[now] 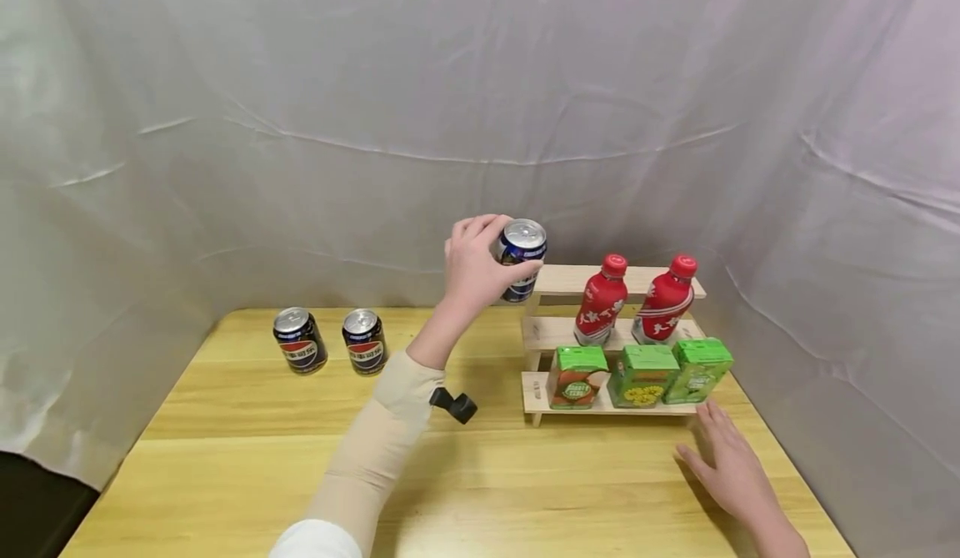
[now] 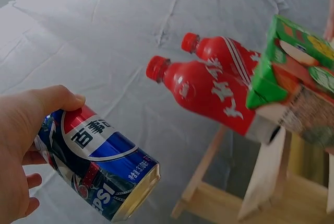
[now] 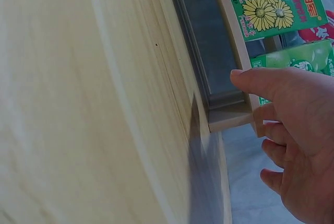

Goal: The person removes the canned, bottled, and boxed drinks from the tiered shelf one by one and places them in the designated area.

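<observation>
My left hand (image 1: 478, 268) grips a dark blue Pepsi can (image 1: 522, 245) in the air, near the left end of the top tier of a wooden stepped rack (image 1: 558, 279). In the left wrist view the can (image 2: 99, 164) is tilted, with the thumb across its label. Low by the rack's front right corner, my right hand (image 1: 731, 470) has its fingers loosely extended and holds nothing. Two red bottles (image 1: 602, 301) stand on the middle tier. On the bottom tier sit three green juice boxes (image 1: 643, 374), one with yellow flowers (image 3: 269, 4) nearest the right thumb.
Two more Pepsi cans (image 1: 300, 341) stand upright on the left of the wooden table (image 1: 247, 458). A grey cloth (image 1: 337, 124) hangs behind and along both sides. A black strap piece (image 1: 453, 405) sticks out from the left wrist.
</observation>
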Motion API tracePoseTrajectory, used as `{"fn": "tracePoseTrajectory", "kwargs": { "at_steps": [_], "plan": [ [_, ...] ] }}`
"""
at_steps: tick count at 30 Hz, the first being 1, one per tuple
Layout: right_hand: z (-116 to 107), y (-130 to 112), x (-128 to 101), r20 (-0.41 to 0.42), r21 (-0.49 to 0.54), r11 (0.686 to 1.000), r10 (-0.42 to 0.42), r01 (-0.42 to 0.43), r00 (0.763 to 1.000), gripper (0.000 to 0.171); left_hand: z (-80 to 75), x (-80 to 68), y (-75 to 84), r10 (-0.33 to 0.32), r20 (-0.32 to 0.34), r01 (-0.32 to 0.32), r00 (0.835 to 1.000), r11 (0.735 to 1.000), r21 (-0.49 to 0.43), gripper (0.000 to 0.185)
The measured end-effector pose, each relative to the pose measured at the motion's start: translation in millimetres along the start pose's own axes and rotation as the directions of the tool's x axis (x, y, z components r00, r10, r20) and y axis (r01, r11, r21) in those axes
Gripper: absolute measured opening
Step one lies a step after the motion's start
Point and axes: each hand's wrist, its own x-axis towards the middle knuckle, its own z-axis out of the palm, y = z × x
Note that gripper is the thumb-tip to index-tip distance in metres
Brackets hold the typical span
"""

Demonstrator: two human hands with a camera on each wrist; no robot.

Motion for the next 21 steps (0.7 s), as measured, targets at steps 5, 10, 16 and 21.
{"fn": "tracePoseTrajectory", "kwargs": {
  "at_steps": [5,10,16,21],
  "plan": [
    [-1.9,-2.6,0.7,0.017,0.004,1.0,0.012,-0.012,1.0,0.082,-6.4,-9.3,-15.4,0.006,0.01,-0.006,1.0,0.999,0.033,0.066],
    [-1.3,-3.9,0.7,0.012,0.011,1.0,0.007,-0.007,1.0,0.081,-15.5,-19.7,-29.4,0.005,0.047,-0.01,0.999,0.996,0.09,0.065],
    [-0.9,-2.2,1.9,0.009,0.014,1.0,-0.005,0.005,1.0,0.081,-22.6,-31.8,-44.6,0.023,0.085,-0.037,0.996,0.985,0.168,0.065],
    [-0.6,-0.2,2.4,0.017,0.017,1.0,-0.003,0.003,1.0,0.08,-25.7,-41.0,-54.2,0.036,0.125,-0.061,0.991,0.977,0.203,0.067]
  ]
}}
